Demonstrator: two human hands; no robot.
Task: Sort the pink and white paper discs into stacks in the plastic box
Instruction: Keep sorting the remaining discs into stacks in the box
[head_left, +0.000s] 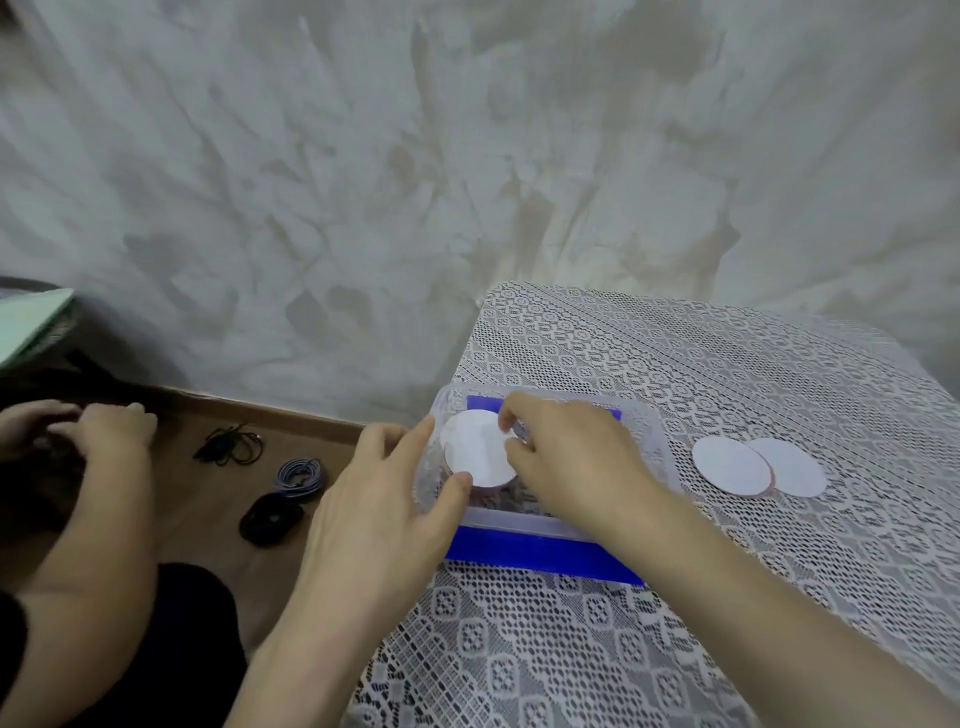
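A clear plastic box (655, 441) with a blue base sits on the lace-covered table. Over its left half, a white paper disc (475, 449) is held by both hands. My left hand (374, 499) grips the box's left wall, its thumb pressing the disc's lower edge. My right hand (571, 457) reaches over the box and pinches the disc's right edge between thumb and forefinger. Two more white discs (732, 465) (797, 467) lie overlapping on the table right of the box, with a pink edge showing under them.
The lace tablecloth (675, 623) covers the table, whose left edge drops to a wooden floor. On the floor lie a black cable (231, 447), a coiled purple cord (301, 473) and a black object (270, 519). Another person's hands (98, 431) are at far left.
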